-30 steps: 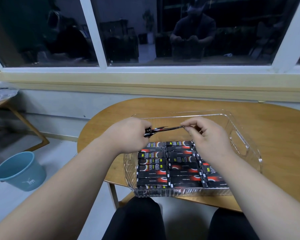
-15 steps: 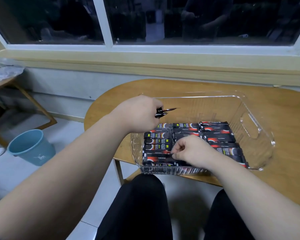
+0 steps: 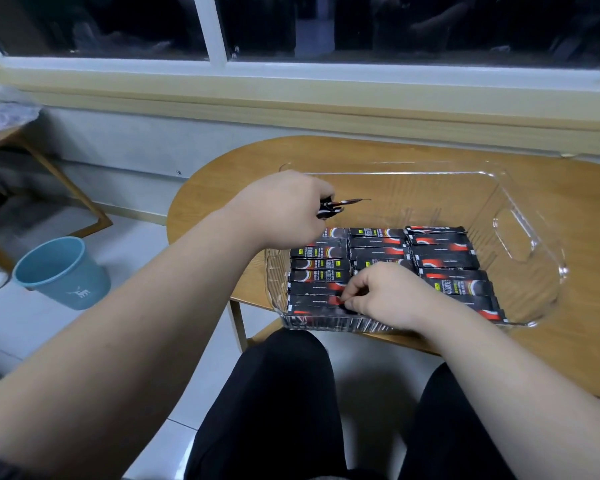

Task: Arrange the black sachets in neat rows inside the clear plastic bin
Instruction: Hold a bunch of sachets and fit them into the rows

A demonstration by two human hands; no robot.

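A clear plastic bin (image 3: 529,237) sits on the wooden table (image 3: 586,209). Its near half holds black sachets (image 3: 444,252) with red and white print, laid flat in three columns. My left hand (image 3: 284,209) hovers over the bin's left rim and grips a few sachets (image 3: 340,206) edge-on, their ends sticking out to the right. My right hand (image 3: 381,294) is down in the bin near the front wall, fingertips pinching the end of a sachet (image 3: 317,301) in the left column. That hand hides part of the middle column.
The far half of the bin shows only its ribbed floor. A blue bucket (image 3: 61,271) stands on the tiled floor at left, beside a wooden frame (image 3: 66,199). A window sill (image 3: 291,95) runs behind the table. My legs are below the table's front edge.
A second ago both hands held sachets above the bin. My right hand then dropped to the front rows and stays there; my left hand keeps its sachets. The view tilted downward.
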